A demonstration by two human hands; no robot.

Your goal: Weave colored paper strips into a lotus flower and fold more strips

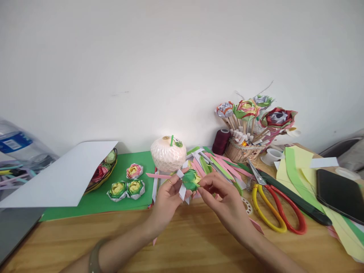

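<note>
Between my two hands, in the middle of the head view, is a green and yellow paper flower [190, 179] with white paper strips at its left side. My left hand [168, 197] grips it from the left, fingers closed around the base and white strips. My right hand [222, 195] pinches the flower's right edge between thumb and fingertips. Loose pink, green and white paper strips [224, 167] lie in a pile just behind my hands. Three finished paper flowers [135, 189] rest on a green sheet [125, 210] to the left.
Yellow and red handled scissors [273, 216] lie right, beside a black phone [339, 191] and yellow-green paper sheets [298, 163]. A basket of stemmed paper flowers [244, 149], a maroon thread spool [220, 142] and a white textured round container [168, 155] stand by the wall. White paper [71, 170] overhangs a flower basket.
</note>
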